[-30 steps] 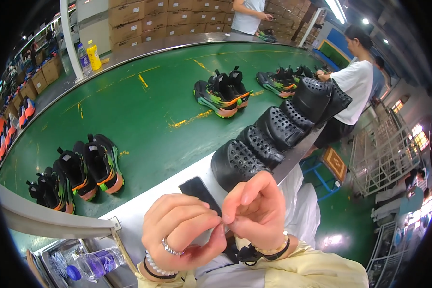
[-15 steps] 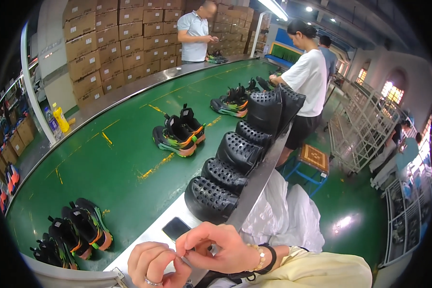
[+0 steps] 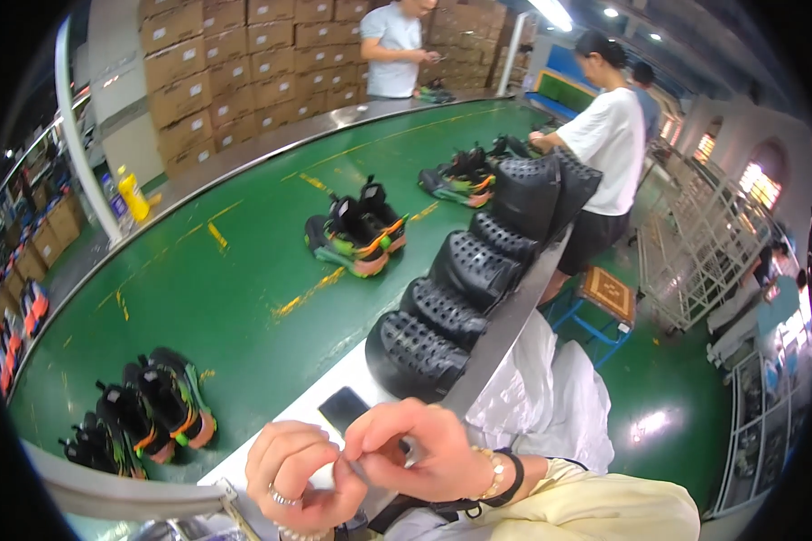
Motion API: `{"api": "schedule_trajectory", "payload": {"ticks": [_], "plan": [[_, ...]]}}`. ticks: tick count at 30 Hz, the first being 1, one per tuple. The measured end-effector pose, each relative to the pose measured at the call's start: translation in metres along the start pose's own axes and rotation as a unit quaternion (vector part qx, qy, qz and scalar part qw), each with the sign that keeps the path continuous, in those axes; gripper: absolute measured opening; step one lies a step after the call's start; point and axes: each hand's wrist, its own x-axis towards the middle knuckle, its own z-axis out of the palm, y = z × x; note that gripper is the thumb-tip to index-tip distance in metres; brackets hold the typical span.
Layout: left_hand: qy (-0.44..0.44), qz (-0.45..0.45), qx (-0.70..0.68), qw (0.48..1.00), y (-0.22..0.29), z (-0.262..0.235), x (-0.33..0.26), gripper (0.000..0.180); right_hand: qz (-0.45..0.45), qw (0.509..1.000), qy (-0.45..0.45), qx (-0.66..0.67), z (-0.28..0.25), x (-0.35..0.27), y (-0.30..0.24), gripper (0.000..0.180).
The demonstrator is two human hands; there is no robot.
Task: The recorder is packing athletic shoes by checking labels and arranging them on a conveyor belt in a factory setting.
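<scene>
My left hand (image 3: 299, 473), with a ring on one finger, is closed in a pinch. Its fingertips meet those of my right hand (image 3: 417, 451), which is also closed and wears a bracelet and a black band at the wrist. Whatever they hold between them is too small and hidden to make out. Just beyond the hands, a dark phone (image 3: 342, 408) lies on the white ledge (image 3: 235, 462). Black perforated clogs (image 3: 413, 356) stand in a row on the right, close past my right hand.
Black sneakers with green and orange soles (image 3: 356, 236) stand on the green work surface (image 3: 235, 316); more sneakers (image 3: 158, 406) are at left. White plastic sheeting (image 3: 550, 397) hangs on the right, near a stool (image 3: 607, 293). A co-worker (image 3: 609, 135) stands beyond the clogs.
The view has shifted, so the belt, shoes and boxes sit further right and higher. Both hands stay pinched together, a little higher and further right in the picture.
</scene>
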Motion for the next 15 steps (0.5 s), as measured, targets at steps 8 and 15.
{"api": "schedule_trajectory", "payload": {"ticks": [8,15], "plan": [[-0.019,-0.088,-0.153,0.984,-0.011,0.0,0.002,0.018,-0.027,0.999,-0.016,0.01,-0.004,0.0,0.012,0.037],[-0.05,-0.15,-0.29,0.944,-0.017,-0.001,-0.002,0.014,0.008,0.984,0.018,0.178,0.004,0.0,0.011,0.032]]}}
